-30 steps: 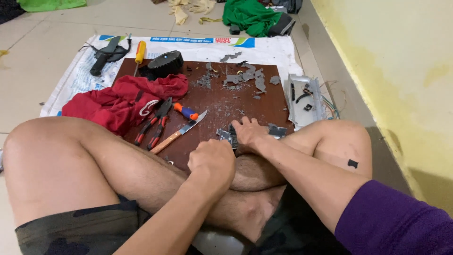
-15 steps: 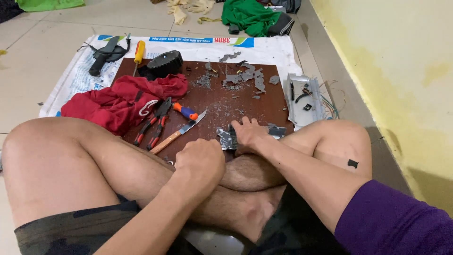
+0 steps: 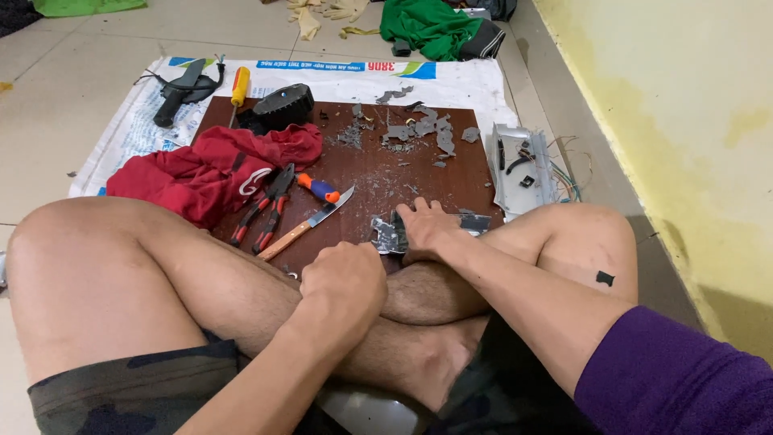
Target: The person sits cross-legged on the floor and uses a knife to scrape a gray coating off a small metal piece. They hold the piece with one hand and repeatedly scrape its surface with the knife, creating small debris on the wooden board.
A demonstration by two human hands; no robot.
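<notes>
Your right hand (image 3: 427, 229) is flat, fingers pressed down on the dark metal part (image 3: 392, 234) at the near edge of the brown board (image 3: 378, 173), right where the board meets your crossed legs. The part lies flat; its long axis runs along that near edge, left to right, one shiny end poking out left of your fingers and a dark end (image 3: 475, 223) showing to their right, towards your knee. Your left hand (image 3: 344, 282) is balled into a fist just near of the part, resting over your shin; what it grips, if anything, can't be made out.

Left of the part, a wooden-handled knife (image 3: 307, 225) lies on a diagonal, blade tip towards the far right. Beside it, red-handled pliers (image 3: 262, 208) point their jaws to the far edge, and a small orange-and-blue tool (image 3: 316, 189) sits just beyond the knife. A red cloth (image 3: 197, 171) is bunched over the board's left edge. Grey plastic scraps (image 3: 415, 129) litter the far right corner.
</notes>
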